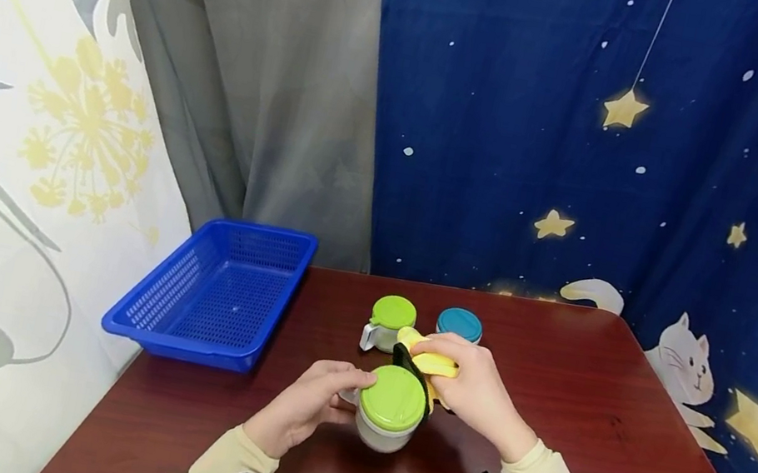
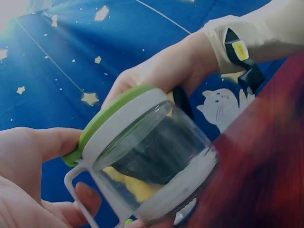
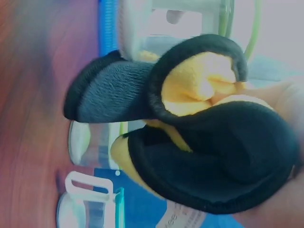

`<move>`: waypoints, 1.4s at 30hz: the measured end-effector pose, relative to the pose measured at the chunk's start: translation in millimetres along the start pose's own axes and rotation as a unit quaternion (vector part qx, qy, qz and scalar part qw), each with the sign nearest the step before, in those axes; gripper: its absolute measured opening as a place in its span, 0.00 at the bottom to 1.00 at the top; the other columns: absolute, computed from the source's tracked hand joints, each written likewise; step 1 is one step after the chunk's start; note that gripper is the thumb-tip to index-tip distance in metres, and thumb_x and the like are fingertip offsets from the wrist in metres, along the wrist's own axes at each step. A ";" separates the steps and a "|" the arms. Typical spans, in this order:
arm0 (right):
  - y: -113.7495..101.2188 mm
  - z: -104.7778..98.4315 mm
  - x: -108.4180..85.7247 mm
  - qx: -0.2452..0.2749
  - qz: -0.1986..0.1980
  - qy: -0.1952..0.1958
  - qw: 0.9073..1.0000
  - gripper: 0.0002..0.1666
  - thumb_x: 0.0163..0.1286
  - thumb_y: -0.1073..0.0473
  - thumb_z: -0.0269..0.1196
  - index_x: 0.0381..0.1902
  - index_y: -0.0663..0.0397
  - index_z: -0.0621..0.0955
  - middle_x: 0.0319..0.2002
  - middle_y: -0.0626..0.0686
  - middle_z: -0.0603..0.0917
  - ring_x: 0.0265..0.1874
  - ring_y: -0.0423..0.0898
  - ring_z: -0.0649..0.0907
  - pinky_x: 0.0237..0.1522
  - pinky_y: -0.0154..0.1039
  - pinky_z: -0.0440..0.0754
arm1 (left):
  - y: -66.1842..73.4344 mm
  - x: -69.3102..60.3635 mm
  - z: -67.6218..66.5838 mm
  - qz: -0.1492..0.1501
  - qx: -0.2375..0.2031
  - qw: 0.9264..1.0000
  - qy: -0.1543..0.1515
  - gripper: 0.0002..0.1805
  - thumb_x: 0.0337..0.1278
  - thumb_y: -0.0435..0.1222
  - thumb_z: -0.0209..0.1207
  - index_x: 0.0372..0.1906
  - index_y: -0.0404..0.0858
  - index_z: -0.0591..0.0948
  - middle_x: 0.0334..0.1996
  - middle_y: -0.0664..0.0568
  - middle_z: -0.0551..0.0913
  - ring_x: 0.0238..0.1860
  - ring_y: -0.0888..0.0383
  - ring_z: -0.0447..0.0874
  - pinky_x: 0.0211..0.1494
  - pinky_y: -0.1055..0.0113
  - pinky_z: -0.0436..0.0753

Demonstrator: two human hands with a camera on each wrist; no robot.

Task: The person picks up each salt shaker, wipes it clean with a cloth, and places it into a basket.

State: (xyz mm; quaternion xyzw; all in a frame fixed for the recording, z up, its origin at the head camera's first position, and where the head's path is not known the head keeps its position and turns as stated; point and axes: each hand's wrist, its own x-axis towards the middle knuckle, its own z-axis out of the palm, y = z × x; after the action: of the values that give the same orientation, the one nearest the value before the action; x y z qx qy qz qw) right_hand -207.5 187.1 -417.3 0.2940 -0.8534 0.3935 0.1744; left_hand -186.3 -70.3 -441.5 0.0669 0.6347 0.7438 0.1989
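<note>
A clear glass seasoning jar (image 1: 385, 434) with a green lid and white handle is held above the table by my left hand (image 1: 306, 407). In the left wrist view the thumb presses the lid's edge and fingers lie at the handle; the jar (image 2: 154, 156) tilts, with some white content at its bottom. My right hand (image 1: 484, 386) grips a bunched yellow cloth (image 1: 436, 365) with dark grey backing and black edging. The cloth lies against the jar's right side; through the glass its dark and yellow faces show. In the right wrist view the cloth (image 3: 223, 156) is folded over itself.
Behind the hands stand another green-lidded jar (image 1: 394, 313) with a handle and a blue-lidded jar (image 1: 460, 322), partly hidden by the right hand. A blue plastic basket (image 1: 194, 354) sits at the table's left edge. Curtains (image 1: 520, 126) hang behind the brown table (image 1: 595, 393).
</note>
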 end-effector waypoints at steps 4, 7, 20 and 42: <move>-2.6 -3.8 1.9 0.038 0.009 -0.038 0.998 0.32 0.54 0.74 0.66 0.46 0.28 0.85 0.51 0.36 0.82 0.48 0.40 0.81 0.41 0.39 0.83 | 0.0 -2.1 3.5 -0.015 0.003 0.999 -0.032 0.10 0.57 0.43 0.68 0.33 0.40 0.85 0.32 0.50 0.84 0.34 0.54 0.85 0.44 0.48 0.85; -0.8 -3.3 2.4 0.056 -0.004 -0.078 0.995 0.34 0.54 0.76 0.65 0.47 0.30 0.85 0.51 0.37 0.82 0.48 0.41 0.81 0.44 0.40 0.82 | -1.4 -3.1 4.0 -0.022 0.007 0.999 -0.042 0.09 0.57 0.42 0.68 0.32 0.40 0.86 0.31 0.50 0.85 0.33 0.55 0.85 0.44 0.48 0.85; 9.5 14.6 -4.7 0.003 -0.030 -0.144 0.989 0.23 0.60 0.69 0.68 0.45 0.32 0.86 0.45 0.33 0.83 0.43 0.37 0.81 0.44 0.37 0.82 | 5.8 -5.8 -2.2 -0.013 -0.022 0.999 -0.021 0.12 0.58 0.42 0.67 0.39 0.37 0.87 0.35 0.50 0.85 0.36 0.54 0.84 0.43 0.48 0.84; 7.9 17.2 -9.4 -0.036 0.050 -0.045 0.997 0.27 0.51 0.69 0.69 0.44 0.32 0.87 0.34 0.35 0.80 0.30 0.40 0.77 0.28 0.36 0.79 | 7.2 -0.9 -0.7 0.020 -0.055 0.998 0.040 0.12 0.60 0.44 0.67 0.38 0.38 0.85 0.33 0.51 0.83 0.35 0.53 0.83 0.41 0.55 0.83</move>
State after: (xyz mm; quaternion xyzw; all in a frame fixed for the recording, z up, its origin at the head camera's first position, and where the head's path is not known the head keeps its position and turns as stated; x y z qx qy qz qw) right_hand -206.4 181.3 -437.6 0.2619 -0.8874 0.3577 0.1266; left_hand -187.3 -72.1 -434.5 0.0390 0.5988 0.7833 0.1622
